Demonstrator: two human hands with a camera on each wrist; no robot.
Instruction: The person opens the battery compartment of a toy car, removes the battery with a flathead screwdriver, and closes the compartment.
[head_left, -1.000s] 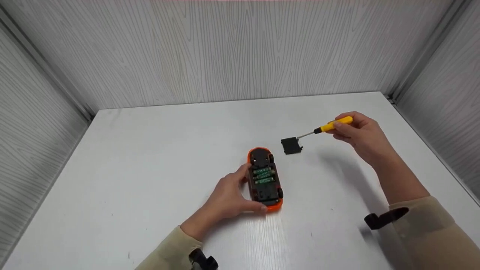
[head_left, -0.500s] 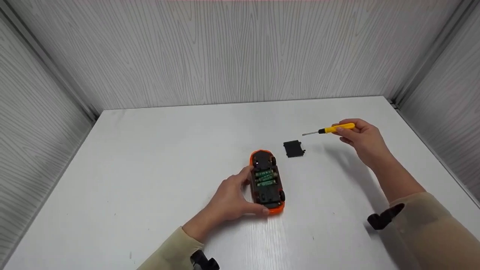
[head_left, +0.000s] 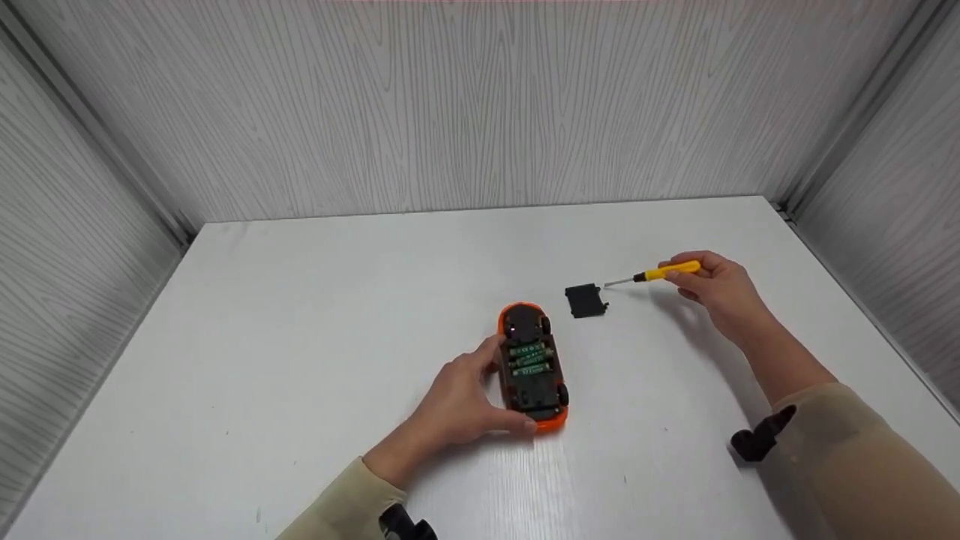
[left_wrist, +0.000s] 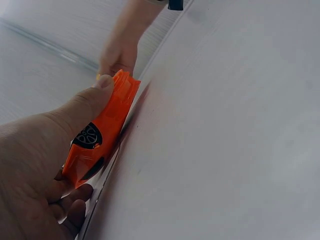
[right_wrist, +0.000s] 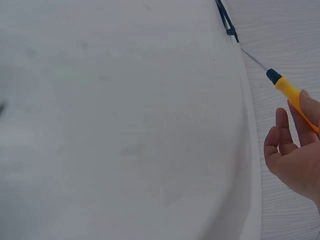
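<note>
Closest to us, our left hand (head_left: 457, 401) grips the upturned toy car (head_left: 536, 391), thumb at its near end and fingers along its left side. The car's long axis runs away from us, its far end leaning slightly left, and green batteries (head_left: 531, 360) show in its underside. Farther on, to the car's right and apart from it, the black cover (head_left: 586, 301) lies flat. The gap that matters, we judge, is at its right edge: the screwdriver (head_left: 649, 275) tip sits just beside it, though we cannot tell whether they touch. Our right hand (head_left: 718, 289) pinches the yellow handle, so the cover lies left of those fingers and slightly nearer us. The surface (head_left: 337, 300) stretches widely leftward; its right edge is closer, its far edge meeting the wall (head_left: 480, 105).
</note>
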